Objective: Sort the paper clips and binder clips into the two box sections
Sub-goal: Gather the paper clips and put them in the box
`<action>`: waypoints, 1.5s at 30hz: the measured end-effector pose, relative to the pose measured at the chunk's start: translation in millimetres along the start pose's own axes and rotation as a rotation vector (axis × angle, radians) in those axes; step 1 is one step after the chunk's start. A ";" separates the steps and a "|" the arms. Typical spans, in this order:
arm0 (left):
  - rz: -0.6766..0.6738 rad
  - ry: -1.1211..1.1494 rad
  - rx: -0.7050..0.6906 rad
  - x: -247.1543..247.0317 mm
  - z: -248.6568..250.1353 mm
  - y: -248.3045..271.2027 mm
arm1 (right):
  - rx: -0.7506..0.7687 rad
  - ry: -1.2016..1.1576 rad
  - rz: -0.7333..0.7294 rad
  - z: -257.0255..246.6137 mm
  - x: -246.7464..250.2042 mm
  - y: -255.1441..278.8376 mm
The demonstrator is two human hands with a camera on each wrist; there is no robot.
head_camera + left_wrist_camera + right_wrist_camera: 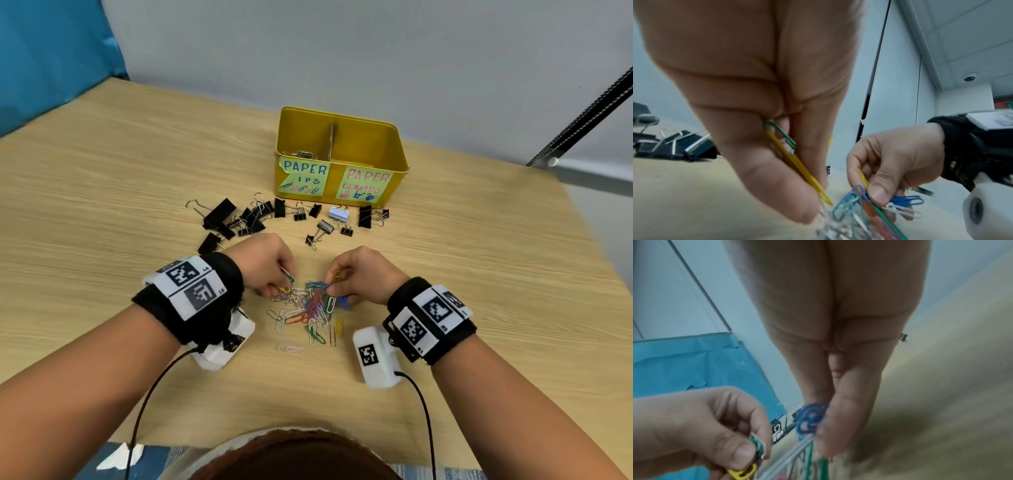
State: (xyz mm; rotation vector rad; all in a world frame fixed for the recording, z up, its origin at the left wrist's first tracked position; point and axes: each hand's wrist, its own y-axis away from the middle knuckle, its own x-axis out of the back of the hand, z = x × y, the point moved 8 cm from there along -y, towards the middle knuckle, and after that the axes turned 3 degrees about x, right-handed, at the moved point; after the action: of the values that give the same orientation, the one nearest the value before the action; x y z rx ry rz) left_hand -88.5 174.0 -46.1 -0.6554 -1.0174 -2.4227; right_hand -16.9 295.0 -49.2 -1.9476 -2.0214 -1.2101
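At the wooden tabletop (102, 192), I work both hands over a mixed heap of clips. The yellow box (342, 192) stands at the far side, its cardboard divider (331, 140) splitting a left section labelled for paper clips, where a few already lie, from a right one marked "paper clamps", whose floor I cannot see. The black binder clips (253, 216) are strewn just in front of the box, none in my hands. Nearer me lies the tangle of coloured paper clips (313, 308). My left hand (265, 265) has its grip pinched narrow on a yellow clip (797, 165) and a green clip (782, 134); my right hand (363, 274) grips a bunch of blue, yellow and white ones at the heap's edge. The risk, as I judge it, is the tangle: hooked wires could drag neighbours up as I lift, then shed them on the way across. Thin clips could also slip from a pinch this crowded.
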 end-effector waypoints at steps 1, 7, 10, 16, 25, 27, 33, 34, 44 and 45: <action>-0.001 0.047 -0.007 3.3 -0.8 -0.5 | 0.005 -0.028 0.008 1.0 4.1 -1.2; 0.092 0.429 -0.133 51.3 22.9 -3.1 | 0.115 -0.212 0.088 -36.0 54.7 -4.7; 0.279 0.594 -0.213 95.2 43.1 -8.5 | 0.185 -0.275 0.263 -68.6 101.4 -13.7; 0.668 0.327 -0.225 159.6 78.2 -42.3 | 0.242 -0.140 0.659 -118.1 163.6 -67.7; 0.631 -0.203 0.016 156.5 75.6 -80.4 | 0.137 0.054 0.518 -118.8 138.4 -122.4; 0.669 -0.227 0.014 157.3 76.7 -75.3 | 0.120 0.037 0.507 -116.1 134.9 -120.4; 0.709 -0.139 -0.213 133.7 79.4 -22.8 | 0.259 0.272 0.617 -123.2 125.3 -51.8; 0.581 -0.126 -0.231 115.6 75.5 -17.7 | 0.235 0.347 0.504 -114.6 109.0 -43.8; -0.164 -0.563 -0.067 -33.5 11.4 27.2 | 0.146 0.638 -0.171 -33.1 -41.5 20.4; -0.161 -0.572 -0.077 -37.3 11.6 28.9 | 0.148 0.640 -0.187 -30.1 -42.0 24.8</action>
State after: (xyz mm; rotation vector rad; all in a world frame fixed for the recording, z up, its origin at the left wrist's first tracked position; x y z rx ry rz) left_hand -39.9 171.6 -44.6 -1.3965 -1.2278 -2.4724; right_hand -0.9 240.6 -40.5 -1.1176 -1.8892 -1.4337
